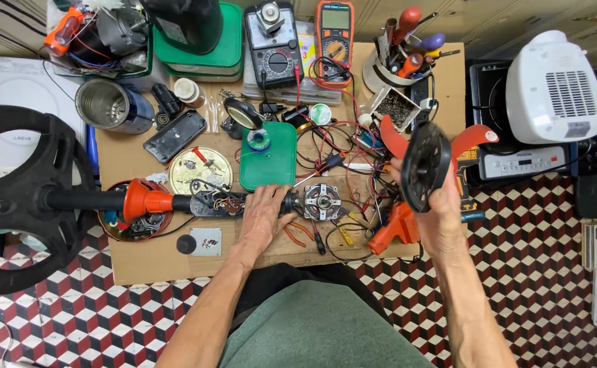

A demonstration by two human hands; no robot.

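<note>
The left hand (263, 217) is pressing down at the centre of the frame, its fingers (274, 199) curled over the dark neck (227, 203) of a fan that is lying across the worktop (150, 262). The right hand (440, 217), right of centre, is gripping a black round cover (424, 165) by its lower edge and holding it upright above the worktop, with the fingers closed around the rim.

Just right of the left hand, the bare motor (322, 202) is sitting exposed, with its copper windings and shaft showing, so the casing is already off and the motor is not yet closed up again. Behind the cover, red blades (472, 138) are sticking out to either side; whether they are lying loose or fixed to something cannot be told.

Left of the left hand, an orange collar (141, 201) is joining the neck to a black pole (83, 200), which is running into the round base (19, 197) at the left edge. Loose wires (353, 153), pliers (297, 233) and an orange part (397, 228) are lying around the motor. A green box (270, 158) is standing above the hand, and two meters (305, 37) are lying at top centre. A white heater (554, 88) is sitting at upper right
</note>
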